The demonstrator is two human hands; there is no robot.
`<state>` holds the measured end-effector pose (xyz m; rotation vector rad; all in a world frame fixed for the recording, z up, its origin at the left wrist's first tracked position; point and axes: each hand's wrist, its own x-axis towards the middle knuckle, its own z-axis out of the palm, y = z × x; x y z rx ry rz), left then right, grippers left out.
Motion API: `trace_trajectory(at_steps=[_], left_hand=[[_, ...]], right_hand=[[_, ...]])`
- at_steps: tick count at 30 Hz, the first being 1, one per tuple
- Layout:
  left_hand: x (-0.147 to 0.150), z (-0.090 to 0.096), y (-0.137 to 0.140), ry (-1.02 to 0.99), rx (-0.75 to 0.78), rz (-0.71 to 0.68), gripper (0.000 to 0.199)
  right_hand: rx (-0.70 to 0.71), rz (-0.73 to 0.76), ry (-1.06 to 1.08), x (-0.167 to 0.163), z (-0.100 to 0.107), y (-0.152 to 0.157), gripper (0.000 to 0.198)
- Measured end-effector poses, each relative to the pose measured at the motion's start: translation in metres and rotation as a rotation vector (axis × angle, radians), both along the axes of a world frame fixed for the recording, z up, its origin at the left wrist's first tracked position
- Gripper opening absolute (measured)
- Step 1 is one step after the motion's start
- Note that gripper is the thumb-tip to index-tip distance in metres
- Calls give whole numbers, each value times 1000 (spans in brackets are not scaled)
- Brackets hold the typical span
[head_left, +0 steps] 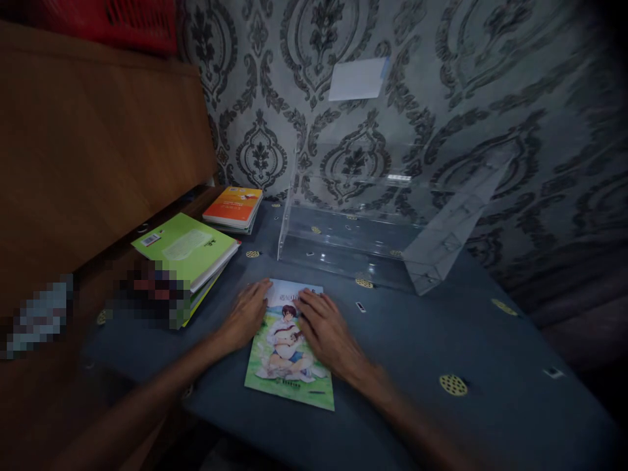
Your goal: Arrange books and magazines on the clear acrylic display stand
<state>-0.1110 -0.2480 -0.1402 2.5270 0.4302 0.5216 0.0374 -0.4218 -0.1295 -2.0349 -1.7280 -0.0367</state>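
A thin book (282, 376) with a drawn figure holding a guitar on its cover lies flat on the dark blue tabletop in front of me. Against its upper left edge rests my left hand (246, 314), fingers stretched forward and lying low. My right hand (326, 327) is spread over the upper right part of the cover, fingers out flat and hiding some of the title. Neither hand is closed around the book.
A clear acrylic rack (343, 252) with slanted sides stands behind the book. To the left are a stack topped by a green book (189, 242) and a stack topped by an orange book (233, 204). A wooden panel (98, 137) and red basket (122, 26) rise beyond.
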Motion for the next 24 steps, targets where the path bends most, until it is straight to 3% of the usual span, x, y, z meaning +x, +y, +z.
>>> trace_trajectory(at_steps=[4,9,16,24], left_hand=[[0,-6,-2,-25,2,14,54],[1,-16,1,-53,-13,18,58],[0,-14,0,5,49,26,61],[9,14,-8,238,247,-111,64]], right_hand=[[-61,138,28,-28,4,36,48],[-108,50,25,-28,1,56,56],[-190,-197,-8,-5,-1,31,81],[-211,-297,-20,8,-8,7,88]])
